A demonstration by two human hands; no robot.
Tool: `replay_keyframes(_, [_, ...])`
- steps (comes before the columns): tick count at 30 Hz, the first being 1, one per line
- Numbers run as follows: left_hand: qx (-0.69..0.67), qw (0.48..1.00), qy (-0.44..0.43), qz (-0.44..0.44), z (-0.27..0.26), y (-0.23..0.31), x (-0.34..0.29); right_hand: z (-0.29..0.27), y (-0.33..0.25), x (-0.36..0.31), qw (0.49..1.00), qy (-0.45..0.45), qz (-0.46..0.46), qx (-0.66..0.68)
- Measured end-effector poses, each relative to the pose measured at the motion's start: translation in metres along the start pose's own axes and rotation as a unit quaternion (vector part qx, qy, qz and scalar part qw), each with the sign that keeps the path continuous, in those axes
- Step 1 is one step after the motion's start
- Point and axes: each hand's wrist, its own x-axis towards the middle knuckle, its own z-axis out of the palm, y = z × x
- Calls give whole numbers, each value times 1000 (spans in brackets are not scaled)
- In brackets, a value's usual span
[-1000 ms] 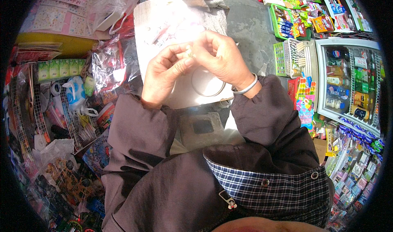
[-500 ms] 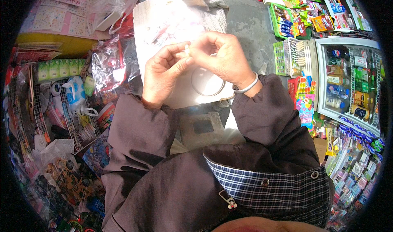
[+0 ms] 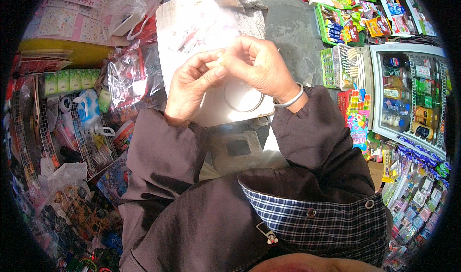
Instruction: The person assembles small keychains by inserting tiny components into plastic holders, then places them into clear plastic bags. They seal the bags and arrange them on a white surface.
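Note:
Both hands meet above a white board point(image 3: 175, 41), fingertips close together. My left hand point(image 3: 194, 82) is closed, thumb against the fingers, on a small whitish piece point(image 3: 220, 56) that is mostly covered. My right hand point(image 3: 261, 65) pinches at the same spot from the other side, its thumb and forefinger against the piece. What kind of thing it is cannot be made out. Below the right hand, a round white dish or lid with a thin rim point(image 3: 244, 110) lies on the board. Small items on the sunlit part of the board point(image 3: 192, 39) are washed out by glare.
A crumpled grey-brown cloth point(image 3: 242, 0) lies at the board's far edge. To the left are plastic-wrapped goods point(image 3: 129, 75) and green packs point(image 3: 69, 81). On the right stand snack baskets point(image 3: 331, 68) and a glass-fronted drinks cooler point(image 3: 378, 113). A greyish plastic stool point(image 3: 235, 152) is below the board.
Both hands stay nearly in place. The left thumb and fingers shift slightly, and the right fingers turn a little; the whitish piece shows less than before.

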Motion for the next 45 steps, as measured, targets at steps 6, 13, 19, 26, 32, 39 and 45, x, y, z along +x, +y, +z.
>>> replay_keyframes(6, [-33,999,-28,-17,-5,-2,1,-1,1,1,1000,-7,3,20])
replay_keyframes(13, [-72,996,-24,-49,-4,3,-1,-6,1,0,996,-14,42,83])
replay_keyframes(19, [-102,993,-45,-45,-10,11,-5,-16,-1,0,986,-47,55,153])
replay_keyframes(26, [185,966,131,123,-39,27,-18,-8,-9,-14,931,-363,-10,-31])
replay_keyframes(32, [423,854,191,235,-40,17,-26,4,-3,-9,983,-167,79,8])
replay_keyframes(39, [525,775,147,320,-29,20,-31,16,7,0,1000,-30,7,1])
replay_keyframes(45, [549,732,92,392,-27,19,-30,23,7,1,999,-31,14,-9])
